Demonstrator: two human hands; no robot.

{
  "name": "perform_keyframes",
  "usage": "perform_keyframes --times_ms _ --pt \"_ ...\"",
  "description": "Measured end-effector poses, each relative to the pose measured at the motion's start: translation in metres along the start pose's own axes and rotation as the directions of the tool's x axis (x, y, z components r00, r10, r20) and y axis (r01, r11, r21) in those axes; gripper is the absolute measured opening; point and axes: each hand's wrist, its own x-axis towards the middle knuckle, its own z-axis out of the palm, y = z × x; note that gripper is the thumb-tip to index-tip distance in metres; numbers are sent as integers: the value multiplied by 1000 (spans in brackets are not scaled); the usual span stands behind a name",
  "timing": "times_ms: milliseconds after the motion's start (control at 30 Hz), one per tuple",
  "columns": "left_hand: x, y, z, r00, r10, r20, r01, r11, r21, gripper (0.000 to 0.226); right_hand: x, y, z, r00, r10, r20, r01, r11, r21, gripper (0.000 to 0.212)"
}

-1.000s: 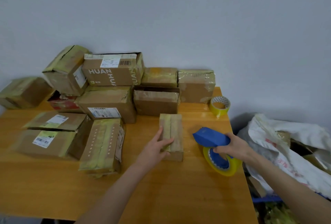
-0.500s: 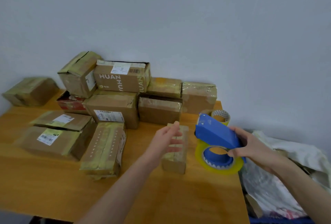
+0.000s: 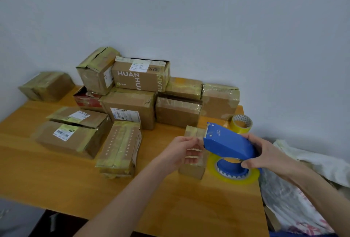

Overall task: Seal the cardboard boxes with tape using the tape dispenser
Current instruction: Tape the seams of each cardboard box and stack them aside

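Wooden table (image 3: 47, 176), pushed against a plain pale wall (image 3: 189, 18).

Back of the table: stack of taped cardboard boxes (image 3: 178, 111), two layers high. The top one is printed HUAN (image 3: 138, 77). A lone box (image 3: 47, 86) sits at the far left corner, apart from the stack. Two flat labelled boxes (image 3: 75, 132) lie in front on the left, and a box with rows of dots (image 3: 119, 147) lies just beside them.

Off the table's right edge: white plastic bag (image 3: 303, 195), crumpled, with red print.

Your right hand (image 3: 265, 153) grips the blue tape dispenser (image 3: 227, 143). Fingers wrap over the rear of its housing, thumb at the hub of the yellow tape roll (image 3: 233, 179). The dispenser is held above the table's right side, cutter end pointing left over the small box (image 3: 191, 172).

Your left hand (image 3: 181, 151) is in front of that small box, fingers (image 3: 195, 158) lightly curled, tips just beside the dispenser's front end. The frame is blurred there, so you cannot tell whether they pinch a tape end.

The small box stands on the table between your hands, already yellowed with tape.

A spare tape roll (image 3: 242, 123) lies behind the dispenser near the wall.
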Motion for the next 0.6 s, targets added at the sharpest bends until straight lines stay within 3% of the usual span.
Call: perform_keyframes --times_ms 133,300,400,500,600 --pt "0 0 -3 995 -18 -95 20 999 25 37 1 -1 -1 1000 2 -11 -3 998 -69 80" --pt "5 -6 -2 975 59 -213 1 963 271 10 1 -7 4 1000 -14 -6 12 984 -175 78" --pt "10 -8 -5 954 78 -290 12 955 296 12 1 -13 10 998 -60 2 58 954 -295 77" --pt "11 -8 -11 951 88 -296 18 942 337 9 1 -17 15 996 -91 26 94 911 -402 73" --pt "11 -6 -22 957 98 -273 20 916 400 7 -2 -18 15 997 -73 41 83 911 -403 72"
